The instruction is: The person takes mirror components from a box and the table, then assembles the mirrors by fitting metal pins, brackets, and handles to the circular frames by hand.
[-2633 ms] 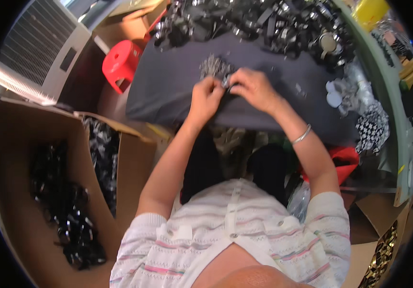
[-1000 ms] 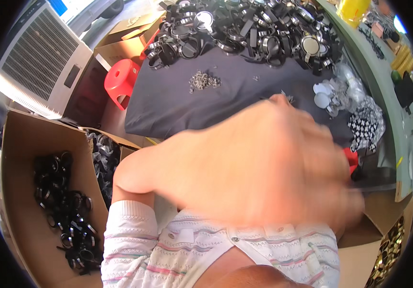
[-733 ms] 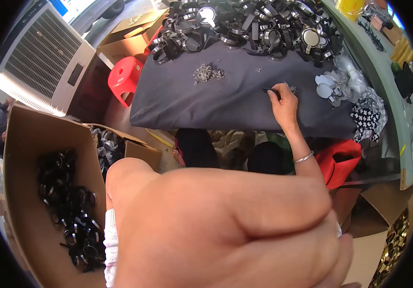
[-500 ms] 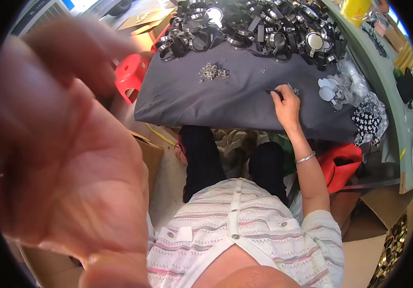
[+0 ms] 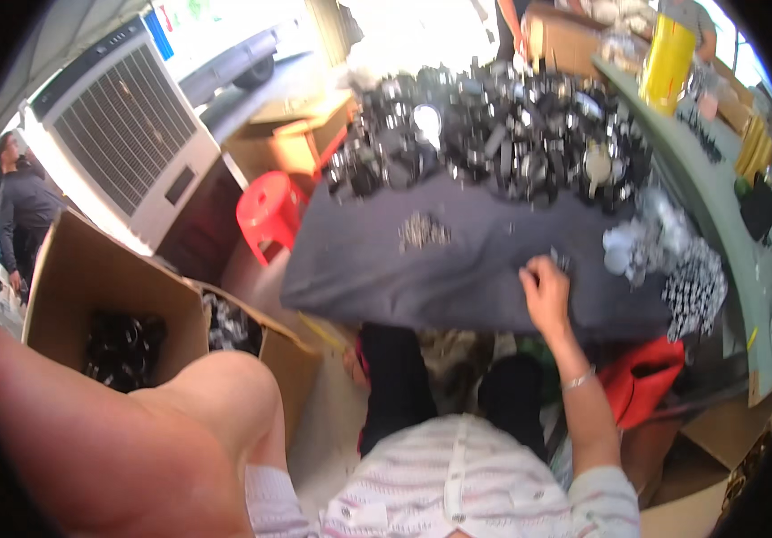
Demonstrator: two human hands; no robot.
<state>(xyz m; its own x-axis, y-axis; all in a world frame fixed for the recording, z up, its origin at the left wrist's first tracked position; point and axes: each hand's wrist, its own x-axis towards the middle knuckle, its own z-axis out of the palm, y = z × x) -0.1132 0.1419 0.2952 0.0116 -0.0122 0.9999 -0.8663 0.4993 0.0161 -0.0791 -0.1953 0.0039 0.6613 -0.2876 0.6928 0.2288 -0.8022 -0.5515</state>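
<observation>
A red stool [image 5: 269, 210] stands beside the dark-clothed table [image 5: 476, 285].

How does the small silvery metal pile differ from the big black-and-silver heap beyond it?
The small silvery metal pile is compact; the big black-and-silver heap spreads wide. The pile's pieces look tiny and silvery; the heap's look larger, many black. Both are loose jumbles.

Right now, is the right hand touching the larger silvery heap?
Apart: the head view shows dark cloth between the right hand and the larger silvery heap.
</observation>
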